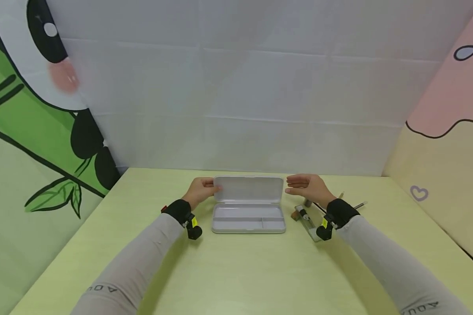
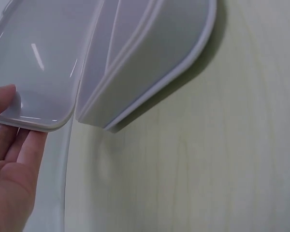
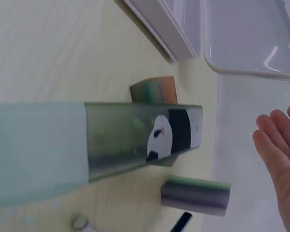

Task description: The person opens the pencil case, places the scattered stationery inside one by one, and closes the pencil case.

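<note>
A white pencil case (image 1: 248,231) stands on the table with its lid (image 1: 248,189) raised at the back. Its tray has several compartments, and nothing shows in them. My left hand (image 1: 200,190) pinches the lid's left edge. In the left wrist view, the thumb lies on the lid's inner face and the fingers (image 2: 31,150) are behind it. Beside the lid's right edge is my right hand (image 1: 305,186), its fingers extended and a small gap apart from the lid in the head view. The right wrist view shows part of this hand (image 3: 282,154), holding nothing.
Right of the case lies a long, partly see-through piece with a panda print (image 3: 159,137), near a small orange-and-green block (image 3: 154,90). A dark block with a green edge (image 3: 195,195) lies close by. Pencil-like sticks (image 1: 360,205) are partly hidden by the right wrist.
</note>
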